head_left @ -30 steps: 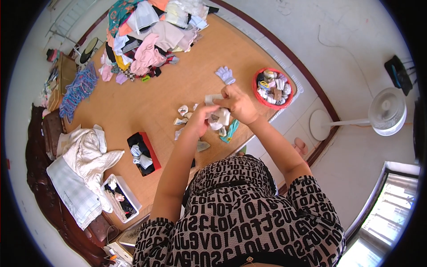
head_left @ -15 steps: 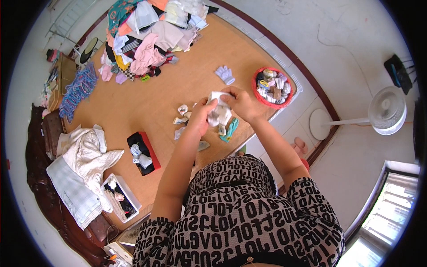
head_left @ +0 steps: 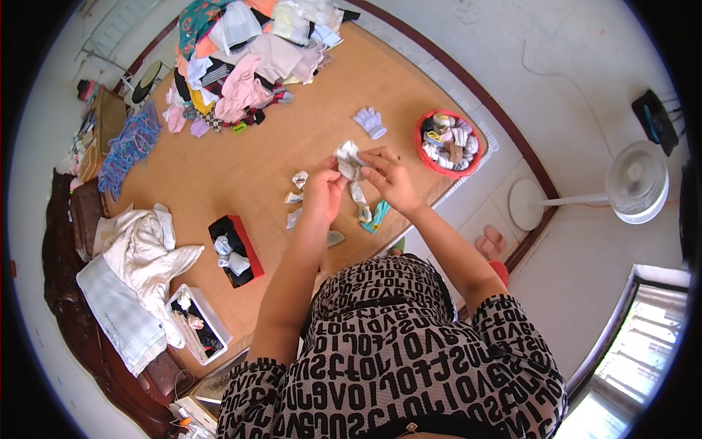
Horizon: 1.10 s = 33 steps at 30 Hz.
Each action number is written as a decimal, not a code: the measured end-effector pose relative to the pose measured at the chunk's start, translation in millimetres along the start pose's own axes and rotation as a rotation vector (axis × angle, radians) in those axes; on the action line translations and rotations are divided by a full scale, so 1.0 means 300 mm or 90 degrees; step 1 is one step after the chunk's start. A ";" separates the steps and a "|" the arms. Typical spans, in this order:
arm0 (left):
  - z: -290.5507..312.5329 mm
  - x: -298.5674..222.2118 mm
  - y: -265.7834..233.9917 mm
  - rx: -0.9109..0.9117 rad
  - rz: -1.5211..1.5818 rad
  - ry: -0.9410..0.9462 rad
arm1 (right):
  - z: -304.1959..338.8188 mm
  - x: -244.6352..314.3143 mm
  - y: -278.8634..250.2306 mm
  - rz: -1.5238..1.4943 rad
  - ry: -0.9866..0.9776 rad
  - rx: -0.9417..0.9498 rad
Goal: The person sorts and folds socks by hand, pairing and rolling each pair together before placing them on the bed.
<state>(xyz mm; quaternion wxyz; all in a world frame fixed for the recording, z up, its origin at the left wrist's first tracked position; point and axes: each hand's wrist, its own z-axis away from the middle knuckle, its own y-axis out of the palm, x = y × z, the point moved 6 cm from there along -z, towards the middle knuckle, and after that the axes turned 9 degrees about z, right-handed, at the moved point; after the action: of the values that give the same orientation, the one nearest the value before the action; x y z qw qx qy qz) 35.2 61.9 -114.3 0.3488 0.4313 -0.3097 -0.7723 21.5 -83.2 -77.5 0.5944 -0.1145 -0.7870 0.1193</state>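
White cloth (head_left: 349, 161) is pinched by my left fingers (head_left: 331, 175) and right fingers (head_left: 379, 156). It looks light, soft, best held by opposite edges.

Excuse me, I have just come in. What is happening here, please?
A person holds a small white cloth with the left hand and right hand, above a tan surface. Beyond the hands lies a pale purple glove; to its right stands a red basket filled with bundled fabric. A big heap of clothes lies farther off, toward the left.
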 end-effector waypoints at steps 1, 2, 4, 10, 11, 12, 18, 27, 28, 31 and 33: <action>-0.003 -0.009 0.006 0.033 -0.041 0.011 | 0.008 0.006 0.007 -0.001 -0.001 0.003; -0.001 -0.016 0.020 0.067 -0.083 0.020 | 0.013 0.013 0.009 0.018 0.011 0.002; 0.008 -0.005 0.025 0.057 -0.116 0.018 | 0.015 0.015 0.016 0.036 0.022 0.003; 0.044 0.010 0.074 0.079 -0.266 0.021 | 0.027 -0.065 0.031 0.050 0.136 -0.038; 0.047 0.008 0.081 0.081 -0.308 0.035 | 0.034 -0.088 0.041 -0.030 0.203 -0.019; 0.050 0.010 0.086 0.080 -0.308 0.035 | 0.042 -0.109 0.053 -0.111 0.269 0.000; 0.066 0.059 0.070 0.100 -0.354 0.064 | 0.070 -0.114 0.079 -0.427 0.385 -0.011; 0.081 0.023 0.065 0.033 -0.658 0.220 | 0.096 -0.179 0.081 -0.356 0.398 -0.087; 0.111 0.004 0.114 0.027 -0.842 0.298 | 0.099 -0.180 0.082 -0.357 0.400 -0.088; 0.148 -0.015 0.160 0.022 -1.051 0.464 | 0.101 -0.150 0.093 -0.331 0.404 -0.093; 0.150 -0.017 0.169 0.031 -1.073 0.551 | 0.095 -0.146 0.096 -0.272 0.383 -0.081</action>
<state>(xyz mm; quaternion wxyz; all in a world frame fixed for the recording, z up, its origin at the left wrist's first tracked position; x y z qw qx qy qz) 11.4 45.3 -53.0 -0.2486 0.7690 0.2440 -0.5359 6.8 -71.5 -134.3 0.8021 -0.0143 -0.5894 -0.0952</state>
